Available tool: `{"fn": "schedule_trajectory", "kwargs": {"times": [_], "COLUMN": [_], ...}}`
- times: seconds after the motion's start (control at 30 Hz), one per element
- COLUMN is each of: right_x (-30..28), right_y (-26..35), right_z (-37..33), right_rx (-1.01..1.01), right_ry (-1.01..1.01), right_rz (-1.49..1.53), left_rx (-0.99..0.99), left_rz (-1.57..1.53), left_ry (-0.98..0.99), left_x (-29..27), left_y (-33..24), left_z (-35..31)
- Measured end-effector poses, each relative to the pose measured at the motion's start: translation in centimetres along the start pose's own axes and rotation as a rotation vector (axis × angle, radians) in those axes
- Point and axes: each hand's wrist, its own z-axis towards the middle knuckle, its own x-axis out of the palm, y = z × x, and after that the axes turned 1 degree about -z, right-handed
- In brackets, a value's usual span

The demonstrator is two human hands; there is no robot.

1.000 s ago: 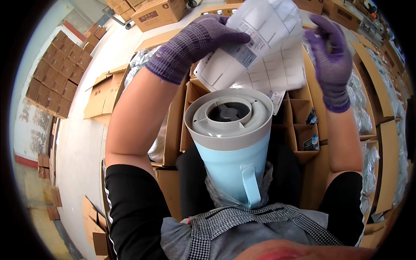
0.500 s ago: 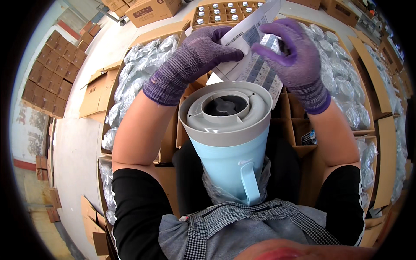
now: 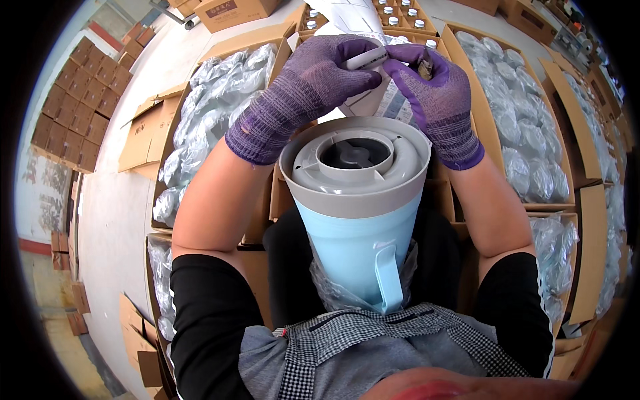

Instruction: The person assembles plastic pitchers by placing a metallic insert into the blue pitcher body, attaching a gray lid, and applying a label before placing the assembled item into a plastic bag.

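A light-blue jug-shaped container [image 3: 353, 233] with a side handle and a grey, ring-shaped top stands upright between my knees, its open side showing a dark centre. Crumpled clear plastic wrap [image 3: 333, 287] surrounds its lower part. Above it, my left hand [image 3: 327, 70], in a purple knitted glove, is closed on a white printed label sheet [image 3: 343, 17], whose edge curls over at the fingers. My right hand [image 3: 433, 87], gloved alike, pinches at the same curled edge, its fingertips close to the left ones. A dark spot shows at its fingers; I cannot make out what it is.
Open cartons of plastic-wrapped items stand on the left [image 3: 220, 113] and right [image 3: 527, 127]. Ahead is a divided box of white-capped bottles [image 3: 393, 21]. Carton flaps [image 3: 150, 133] stick out at the left, and stacked brown boxes [image 3: 83, 103] stand by the wall.
The label sheet has tipped away and curled at its near edge. My right hand has come inward, from spread fingers to a pinch beside my left hand.
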Motion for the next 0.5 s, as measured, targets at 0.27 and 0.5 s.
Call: {"fn": "schedule_trajectory", "kwargs": {"times": [0.27, 0.5], "right_x": [0.6, 0.1], "right_y": [-0.1, -0.8], "right_z": [0.0, 0.6], "right_rx": [-0.004, -0.200], "right_ry": [-0.058, 0.034], "right_rz": [0.032, -0.028], "left_rx": [-0.098, -0.017], "left_rz": [-0.105, -0.114], "left_ry": [0.021, 0.036], "left_x": [-0.1, -0.1], "left_y": [0.1, 1.0], "left_z": [-0.2, -0.2]}}
